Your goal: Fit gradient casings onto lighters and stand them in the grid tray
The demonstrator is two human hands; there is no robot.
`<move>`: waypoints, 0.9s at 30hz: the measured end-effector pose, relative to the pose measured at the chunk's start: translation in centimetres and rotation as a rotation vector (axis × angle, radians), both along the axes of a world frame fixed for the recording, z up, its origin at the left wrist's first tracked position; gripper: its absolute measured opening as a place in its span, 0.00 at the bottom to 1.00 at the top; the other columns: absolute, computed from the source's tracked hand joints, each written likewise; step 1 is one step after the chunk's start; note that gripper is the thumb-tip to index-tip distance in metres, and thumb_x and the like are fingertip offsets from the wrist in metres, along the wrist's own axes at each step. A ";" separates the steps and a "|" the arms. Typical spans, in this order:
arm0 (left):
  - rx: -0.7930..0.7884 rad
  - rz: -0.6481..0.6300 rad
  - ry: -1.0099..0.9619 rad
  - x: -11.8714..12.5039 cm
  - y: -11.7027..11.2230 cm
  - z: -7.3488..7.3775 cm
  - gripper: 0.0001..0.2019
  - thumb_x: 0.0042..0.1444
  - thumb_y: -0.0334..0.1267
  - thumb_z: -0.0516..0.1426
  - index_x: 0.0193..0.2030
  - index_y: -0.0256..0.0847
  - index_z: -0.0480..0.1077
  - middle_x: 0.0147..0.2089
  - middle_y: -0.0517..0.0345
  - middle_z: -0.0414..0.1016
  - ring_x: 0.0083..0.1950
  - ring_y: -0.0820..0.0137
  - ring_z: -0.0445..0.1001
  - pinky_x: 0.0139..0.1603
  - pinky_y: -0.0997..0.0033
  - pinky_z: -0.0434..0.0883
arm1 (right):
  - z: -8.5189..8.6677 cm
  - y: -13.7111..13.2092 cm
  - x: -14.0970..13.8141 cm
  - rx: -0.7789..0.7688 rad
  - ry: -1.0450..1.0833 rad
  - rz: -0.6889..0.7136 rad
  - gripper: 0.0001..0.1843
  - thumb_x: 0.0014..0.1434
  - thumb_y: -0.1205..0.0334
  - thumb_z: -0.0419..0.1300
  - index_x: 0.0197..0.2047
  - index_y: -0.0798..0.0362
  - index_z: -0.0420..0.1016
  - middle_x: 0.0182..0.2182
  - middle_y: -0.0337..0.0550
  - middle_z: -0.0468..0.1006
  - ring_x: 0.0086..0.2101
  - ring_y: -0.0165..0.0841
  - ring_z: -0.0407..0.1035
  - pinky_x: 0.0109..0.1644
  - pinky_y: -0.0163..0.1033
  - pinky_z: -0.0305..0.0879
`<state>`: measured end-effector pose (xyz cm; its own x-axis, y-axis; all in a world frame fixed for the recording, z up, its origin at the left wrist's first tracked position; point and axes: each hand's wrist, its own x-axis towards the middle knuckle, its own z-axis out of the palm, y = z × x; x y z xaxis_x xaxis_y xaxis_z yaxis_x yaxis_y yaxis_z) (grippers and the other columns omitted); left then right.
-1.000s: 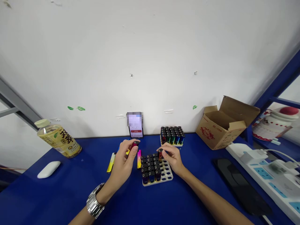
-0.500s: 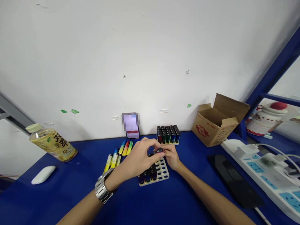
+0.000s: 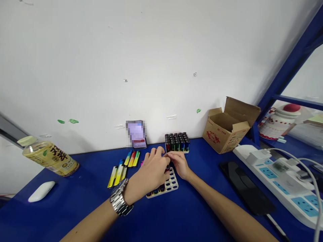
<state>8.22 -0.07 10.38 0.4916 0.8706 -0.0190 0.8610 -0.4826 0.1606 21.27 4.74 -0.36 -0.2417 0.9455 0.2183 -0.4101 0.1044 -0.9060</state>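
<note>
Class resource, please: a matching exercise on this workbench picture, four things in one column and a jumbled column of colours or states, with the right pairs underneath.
Column one:
1. Left hand
2. Tray
3. Cardboard box
4. Bottle

Column two:
A. Brown, with its flaps open
B. Topped by a pale yellow cap
C. Silver watch on its wrist
D. White and perforated

Right pairs: 1-C, 2-D, 3-A, 4-B

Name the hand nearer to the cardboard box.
Right: the right hand is to the left of the cardboard box; the left hand is farther left, over the white tray.
</note>
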 end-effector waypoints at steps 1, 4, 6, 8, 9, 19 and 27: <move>0.013 -0.002 0.010 0.1 0.0 0.0 0.06 0.53 0.35 0.53 0.36 0.39 0.71 0.48 0.48 0.63 0.49 0.57 0.63 0.46 0.55 0.65 | -0.1 0.0 0.0 -0.002 -0.007 -0.006 0.12 0.52 0.60 0.58 0.24 0.54 0.79 0.21 0.41 0.74 0.26 0.33 0.64 0.32 0.36 0.59; 0.038 -0.007 0.041 0.1 0.1 -0.2 0.08 0.54 0.35 0.53 0.38 0.39 0.72 0.49 0.47 0.63 0.51 0.55 0.63 0.47 0.52 0.65 | -0.3 0.1 0.1 0.000 -0.022 -0.021 0.10 0.51 0.61 0.59 0.24 0.55 0.78 0.22 0.40 0.74 0.26 0.32 0.64 0.33 0.36 0.59; 0.050 -0.013 0.054 0.1 0.2 -0.4 0.09 0.55 0.35 0.53 0.39 0.40 0.73 0.49 0.47 0.63 0.52 0.54 0.63 0.48 0.51 0.64 | -0.2 0.1 0.1 0.007 -0.034 -0.023 0.10 0.51 0.61 0.59 0.23 0.55 0.78 0.23 0.40 0.74 0.26 0.32 0.63 0.33 0.36 0.59; 0.064 -0.018 0.064 0.0 0.3 -0.6 0.09 0.56 0.36 0.54 0.41 0.41 0.74 0.49 0.47 0.63 0.53 0.54 0.63 0.49 0.52 0.64 | -0.1 0.0 0.1 0.015 -0.048 -0.027 0.11 0.51 0.61 0.58 0.23 0.55 0.78 0.22 0.41 0.74 0.26 0.32 0.63 0.32 0.36 0.59; 0.071 -0.017 0.072 0.0 0.3 -0.7 0.09 0.56 0.36 0.54 0.40 0.41 0.74 0.49 0.47 0.63 0.53 0.54 0.63 0.49 0.52 0.64 | -0.1 0.0 0.1 0.017 -0.054 -0.028 0.10 0.51 0.61 0.58 0.23 0.55 0.78 0.22 0.41 0.74 0.26 0.32 0.63 0.32 0.36 0.59; 0.045 -0.015 -0.120 -0.4 0.1 0.2 0.11 0.58 0.41 0.50 0.44 0.44 0.70 0.48 0.50 0.66 0.46 0.61 0.68 0.45 0.58 0.67 | -0.2 0.0 0.1 0.024 -0.027 -0.009 0.10 0.49 0.65 0.55 0.25 0.54 0.78 0.20 0.39 0.72 0.25 0.32 0.63 0.31 0.36 0.60; 0.049 0.535 0.136 -11.6 1.8 -0.2 0.18 0.60 0.47 0.44 0.40 0.38 0.69 0.35 0.48 0.71 0.39 0.59 0.72 0.40 0.62 0.66 | -0.1 0.0 0.0 0.036 -0.155 -0.020 0.12 0.52 0.59 0.57 0.27 0.53 0.81 0.24 0.42 0.76 0.28 0.34 0.67 0.33 0.37 0.62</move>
<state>-3.38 1.71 10.19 -0.0236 0.9997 -0.0049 0.9995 0.0237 0.0195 21.23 4.75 -0.46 -0.2567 0.9425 0.2141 -0.2633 0.1449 -0.9538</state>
